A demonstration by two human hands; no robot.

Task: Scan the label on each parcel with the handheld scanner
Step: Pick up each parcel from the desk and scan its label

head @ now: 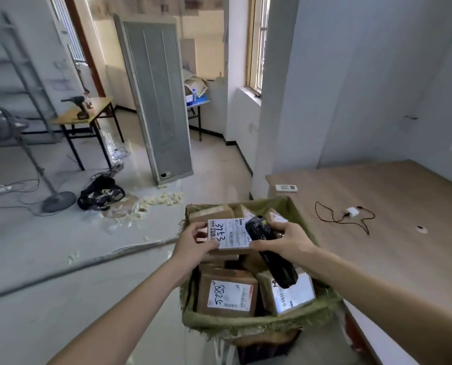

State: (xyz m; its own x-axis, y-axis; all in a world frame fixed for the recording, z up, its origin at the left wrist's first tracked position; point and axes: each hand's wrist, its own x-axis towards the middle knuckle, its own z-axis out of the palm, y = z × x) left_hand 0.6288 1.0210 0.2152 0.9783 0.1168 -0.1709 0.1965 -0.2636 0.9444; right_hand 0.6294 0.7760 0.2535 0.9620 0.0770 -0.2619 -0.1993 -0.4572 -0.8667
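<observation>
A green woven sack (251,325) stands open in front of me, full of several brown cardboard parcels. My left hand (193,242) grips one small parcel (230,234) above the sack, its white label with handwritten digits facing up. My right hand (285,239) holds a black handheld scanner (269,252) by its body, the scanner's head lying over the right edge of that label. Lower in the sack lie a parcel marked 5288 (227,295) and another labelled parcel (290,293), partly hidden by the scanner's handle.
A wooden table (393,219) sits to the right with a white remote (286,188), a black cord and a small white plug (352,212). A hose (61,270), a dark bag (101,193), a fan stand and a grey cabinet (156,101) occupy the floor at left.
</observation>
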